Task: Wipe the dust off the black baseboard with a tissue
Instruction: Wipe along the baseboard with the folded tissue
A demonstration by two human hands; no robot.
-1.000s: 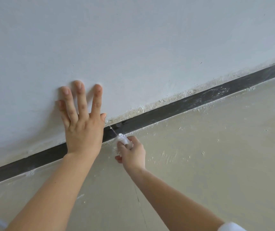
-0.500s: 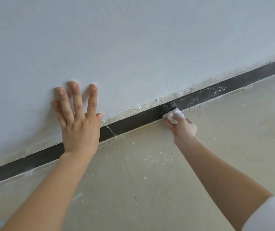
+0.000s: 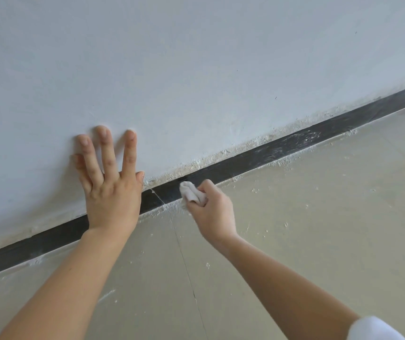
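Observation:
A black baseboard (image 3: 250,159) runs diagonally from lower left to upper right between the white wall and the beige floor. White dust streaks mark it toward the right, around (image 3: 309,138). My right hand (image 3: 211,209) grips a crumpled white tissue (image 3: 191,193) and holds it against the baseboard's lower edge near the middle. My left hand (image 3: 110,182) lies flat on the wall with fingers spread, its heel covering part of the baseboard.
The white wall (image 3: 196,69) fills the upper half, with crumbly plaster along its bottom edge. The beige floor (image 3: 319,229) carries scattered white flecks and a thin dark seam (image 3: 186,266).
My right hand slid right along the baseboard with the tissue, then came back left to the middle. My left hand stayed pressed on the wall.

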